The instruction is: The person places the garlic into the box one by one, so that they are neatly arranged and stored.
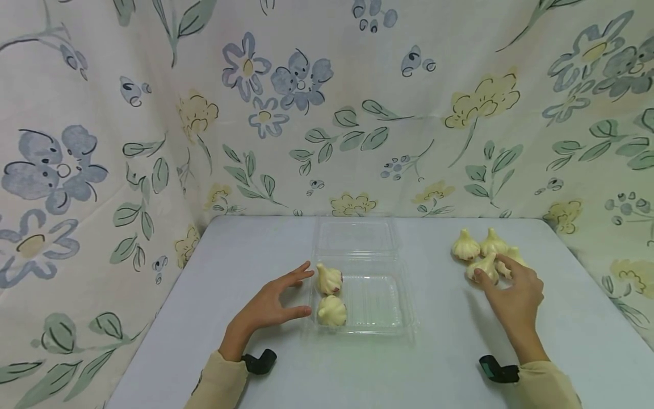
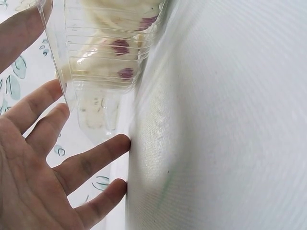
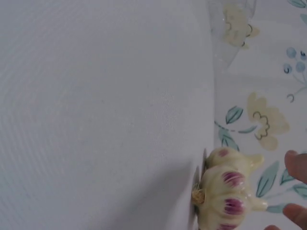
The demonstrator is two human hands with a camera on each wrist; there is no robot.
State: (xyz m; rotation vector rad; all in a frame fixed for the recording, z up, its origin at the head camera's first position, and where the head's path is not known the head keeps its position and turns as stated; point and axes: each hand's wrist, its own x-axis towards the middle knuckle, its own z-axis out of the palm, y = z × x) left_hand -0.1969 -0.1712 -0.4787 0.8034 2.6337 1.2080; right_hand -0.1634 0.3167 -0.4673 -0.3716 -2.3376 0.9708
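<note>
In the head view, two garlic bulbs (image 1: pixel 332 311) sit along the left side of a clear plastic clamshell box (image 1: pixel 406 295), whose lid lies folded back. My left hand (image 1: pixel 273 304) is beside the box's left edge, fingers spread, thumb and fingertips at the rim. In the left wrist view, two fingertips (image 2: pixel 122 143) reach down to the table. My right hand (image 1: pixel 516 292) reaches over a cluster of garlic bulbs, thumb and fingers around the front bulb (image 1: pixel 482 269). In the right wrist view, a gap shows between the fingertips (image 3: pixel 297 215) and the purple-streaked bulb (image 3: pixel 225 201).
More garlic bulbs (image 1: pixel 466 246) stand close together at the right rear of the white table (image 1: pixel 255 244). A floral curtain (image 1: pixel 327 113) hangs behind the table and along its sides. Black wrist cameras (image 1: pixel 260 362) are strapped to both wrists.
</note>
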